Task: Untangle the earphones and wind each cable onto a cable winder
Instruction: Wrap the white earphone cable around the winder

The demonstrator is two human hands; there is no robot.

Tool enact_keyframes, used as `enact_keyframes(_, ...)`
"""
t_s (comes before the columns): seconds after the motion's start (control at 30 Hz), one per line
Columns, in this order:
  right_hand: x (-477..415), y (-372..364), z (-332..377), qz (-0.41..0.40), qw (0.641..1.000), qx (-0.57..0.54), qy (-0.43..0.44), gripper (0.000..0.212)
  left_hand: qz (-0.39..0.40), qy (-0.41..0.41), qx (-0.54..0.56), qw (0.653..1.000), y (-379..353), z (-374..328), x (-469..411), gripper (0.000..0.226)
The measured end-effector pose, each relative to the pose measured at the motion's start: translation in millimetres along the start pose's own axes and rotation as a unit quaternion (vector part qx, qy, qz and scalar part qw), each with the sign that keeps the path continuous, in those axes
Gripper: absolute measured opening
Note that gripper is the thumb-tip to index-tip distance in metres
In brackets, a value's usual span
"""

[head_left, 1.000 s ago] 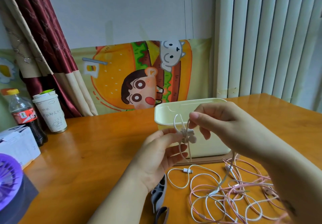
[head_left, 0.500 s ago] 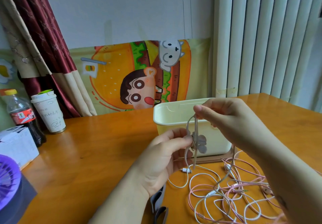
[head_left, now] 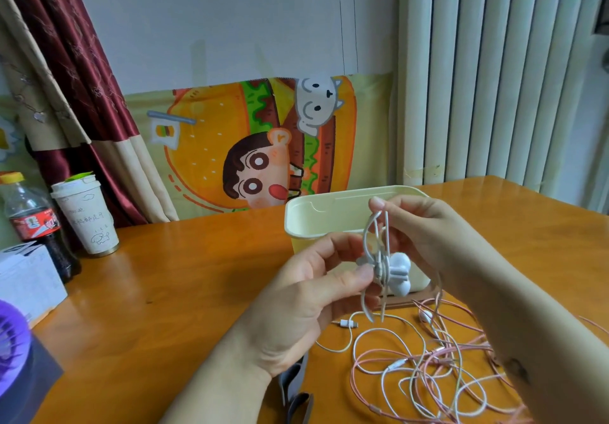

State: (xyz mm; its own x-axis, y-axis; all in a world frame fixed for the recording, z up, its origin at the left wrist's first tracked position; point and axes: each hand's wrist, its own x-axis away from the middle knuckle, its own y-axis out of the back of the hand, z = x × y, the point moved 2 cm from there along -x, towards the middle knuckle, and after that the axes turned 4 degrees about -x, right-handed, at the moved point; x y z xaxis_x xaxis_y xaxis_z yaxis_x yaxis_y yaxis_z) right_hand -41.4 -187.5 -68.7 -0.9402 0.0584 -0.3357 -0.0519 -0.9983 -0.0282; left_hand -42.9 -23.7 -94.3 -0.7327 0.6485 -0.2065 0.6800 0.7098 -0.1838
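I count one white cable winder (head_left: 397, 270), held in the air above the table (head_left: 171, 292), with one white cable (head_left: 365, 239) looped over it. The left hand (head_left: 309, 298) pinches the winder between thumb and forefinger. The right hand (head_left: 421, 226), at 1 o'clock, pinches the top of the loop. One pink cable (head_left: 353, 374) lies tangled with the white slack at 5 o'clock. One cream box (head_left: 329, 209) stands at 12 o'clock.

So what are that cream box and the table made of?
The cream box looks like matte moulded plastic: smooth rounded rim, even colour. The table seems varnished wood or wood-look laminate: orange-brown, glossy, with bright reflections.
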Motion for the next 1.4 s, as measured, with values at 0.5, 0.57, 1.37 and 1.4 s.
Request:
enact_keyframes(0.5,17.5,-45.9,-10.2,0.133,0.928,0.340,0.066,0.029,-0.253,-0.045,0.117,0.959,33.8,-13.7,-3.8,0.030)
enact_keyframes(0.57,19.9,-47.6,-6.7,0.126,0.914,0.376,0.081,0.025,-0.278,-0.043,0.090,0.955,40.6,-8.9,-4.8,0.027)
enact_keyframes(1.37,15.8,-4.7,34.1,-0.092,0.937,0.261,0.212,0.041,-0.020,0.017,-0.065,0.998,5.8,-3.0,1.3,0.050)
enact_keyframes(1.4,14.6,-1.8,33.6,-0.099,0.945,0.235,0.204,0.042,-0.007,0.021,-0.062,0.998,4.7,-3.5,1.6,0.050)
